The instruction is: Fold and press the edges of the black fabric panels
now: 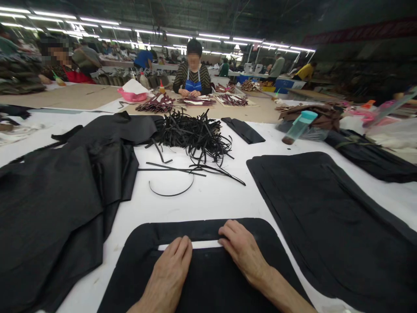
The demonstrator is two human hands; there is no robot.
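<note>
A black fabric panel point(208, 278) with rounded corners and a long slot lies on the white table point(211, 200) right in front of me. White shows through the slot point(205, 244). My left hand point(169, 274) lies flat on the panel, its fingertips at the slot's left end. At the right end of the slot my right hand point(243, 252) presses down with its fingers stretched out. Neither hand holds anything.
A heap of black strips point(192, 134) lies mid-table. Black fabric is piled at the left point(65, 191), and stacked panels lie at the right point(325, 217). A teal-capped bottle point(298, 127) lies on its side. A person in a blue apron point(193, 76) works opposite, with others behind.
</note>
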